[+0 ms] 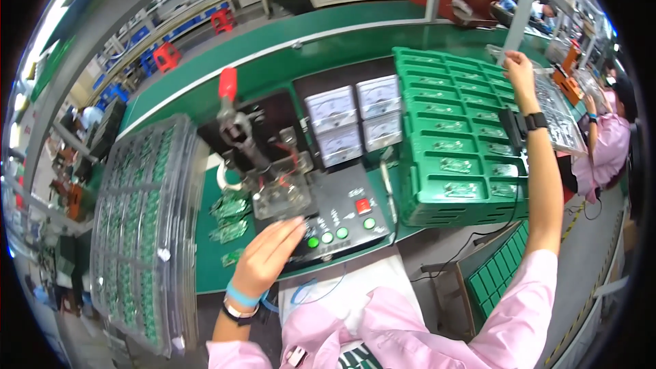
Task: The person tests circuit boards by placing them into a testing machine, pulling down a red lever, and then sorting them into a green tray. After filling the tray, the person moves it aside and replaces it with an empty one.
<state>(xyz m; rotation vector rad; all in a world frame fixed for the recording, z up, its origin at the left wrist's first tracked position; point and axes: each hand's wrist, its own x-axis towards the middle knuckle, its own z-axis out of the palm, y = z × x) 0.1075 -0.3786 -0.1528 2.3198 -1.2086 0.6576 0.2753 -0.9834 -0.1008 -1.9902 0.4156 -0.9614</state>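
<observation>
1. Pointing its fingers at the front of the clear block (281, 198), the left hand (268, 254) lies over the near left corner of the black test box (352, 215); the fingers are straight and close together, their undersides hidden, so I cannot tell whether they grip anything.
2. The block sits on the test box's left part, below the red-handled clamp (228, 85); whatever lies inside it is too blurred to make out.
3. The right hand (521, 72) is raised near the far right corner of the green tray stack (447, 210), fingers curled inward; I cannot tell whether they hold something.
4. Its forearm partly covers a black device (510, 130) at the stack's right edge. Small parts lie in the top tray's compartments, their details unclear.
5. Behind the test box stand panel meters (342, 147), their scales too small to read.
6. Loose green circuit boards (230, 215) overlap left of the box, beside a clear tray stack (147, 232) whose lower layers are hard to separate.
7. At right, a co-worker in pink (605, 147) is partly hidden by dark seating.
</observation>
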